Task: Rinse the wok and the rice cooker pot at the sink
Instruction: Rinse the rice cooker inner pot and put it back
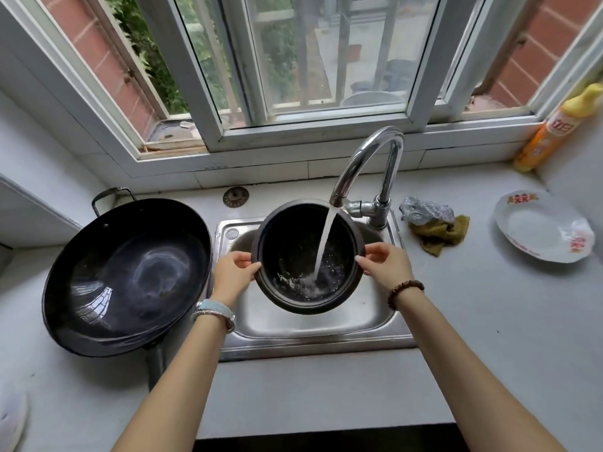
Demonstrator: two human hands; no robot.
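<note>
The dark rice cooker pot point(293, 243) is held over the steel sink point(313, 327), tilted toward me. My left hand point(233, 272) grips its left rim and my right hand point(383, 264) grips its right rim. Water runs from the chrome faucet point(365, 164) into the pot and splashes at the bottom, where a few white bits lie. The large black wok point(127, 275) rests on the counter left of the sink, its rim overlapping the sink's left edge and its handle pointing toward me.
A grey scourer point(424, 210) and an olive cloth point(440, 234) lie right of the faucet. Farther right sits a white plate point(541, 228). An orange and yellow detergent bottle point(551, 128) leans in the window corner. A round drain cap point(235, 197) lies behind the sink.
</note>
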